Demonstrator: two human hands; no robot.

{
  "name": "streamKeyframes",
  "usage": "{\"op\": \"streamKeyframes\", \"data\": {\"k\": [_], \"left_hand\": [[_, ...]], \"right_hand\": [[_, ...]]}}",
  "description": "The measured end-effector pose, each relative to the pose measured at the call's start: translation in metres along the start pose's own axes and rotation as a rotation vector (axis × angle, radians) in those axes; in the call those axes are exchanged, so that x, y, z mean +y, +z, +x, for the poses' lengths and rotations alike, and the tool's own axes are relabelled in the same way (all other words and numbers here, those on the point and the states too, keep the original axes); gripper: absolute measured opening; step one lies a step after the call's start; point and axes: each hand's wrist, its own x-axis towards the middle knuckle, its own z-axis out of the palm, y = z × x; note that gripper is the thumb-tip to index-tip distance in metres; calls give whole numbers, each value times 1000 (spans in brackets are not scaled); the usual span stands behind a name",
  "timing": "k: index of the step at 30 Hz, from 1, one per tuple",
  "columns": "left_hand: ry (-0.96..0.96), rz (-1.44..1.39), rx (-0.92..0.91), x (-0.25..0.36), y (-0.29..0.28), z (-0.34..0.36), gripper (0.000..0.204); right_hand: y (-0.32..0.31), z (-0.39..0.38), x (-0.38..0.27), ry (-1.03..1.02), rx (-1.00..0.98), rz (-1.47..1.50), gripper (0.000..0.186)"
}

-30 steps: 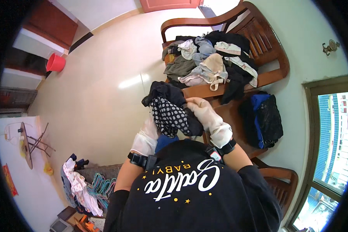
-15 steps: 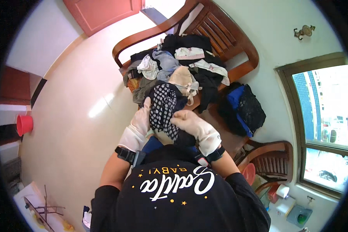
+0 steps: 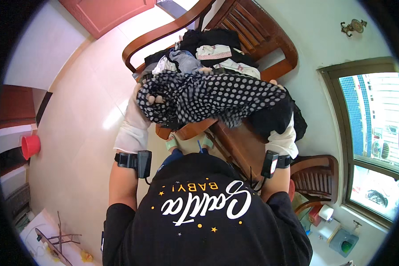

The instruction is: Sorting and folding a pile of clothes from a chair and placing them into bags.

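Note:
A black garment with white polka dots [image 3: 217,95] is stretched sideways between my hands, in front of the bench. My left hand [image 3: 154,99], in a pale glove, grips its bunched left end, with only the fingertips showing through the cloth. At the other end my right hand [image 3: 274,82] holds the dotted edge; a plain black part of the cloth hangs over most of that hand. Behind the garment, a heap of clothes lies on the wooden bench [image 3: 277,35], among them a grey-blue piece [image 3: 185,61] and a white piece with a patterned edge [image 3: 213,52].
A black and blue bundle [image 3: 299,126] sits to the right, partly hidden by my right arm. Nearer on that side stands a wooden chair [image 3: 314,177], below the window [image 3: 372,133]. A red bucket [image 3: 30,146] is on the far left.
My hands have moved apart and up, spreading the dotted garment that was bunched between them. It now covers the beige piece and the front of the heap.

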Motion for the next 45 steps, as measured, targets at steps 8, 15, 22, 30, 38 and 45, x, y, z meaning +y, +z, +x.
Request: {"op": "streamKeyframes", "data": {"k": [8,15,22,30,38,45], "left_hand": [[-67,61,93,-13,-38,7,43],[-79,387,147,-54,-23,9,31],[236,970,319,-49,-6,0,86],[234,892,-280,-76,75,-5,65],[927,1936,-241,-57,42,-14,36],[104,496,-110,-50,58,-20,38]], "right_hand": [[-5,25,-74,576,-39,1260,29],[14,49,-58,167,-142,1059,34],[42,69,-104,317,-464,1219,41],[96,50,-165,-462,-513,315,49],[112,52,-121,259,-375,215,66],[135,4,-76,352,-696,-63,57]]}}
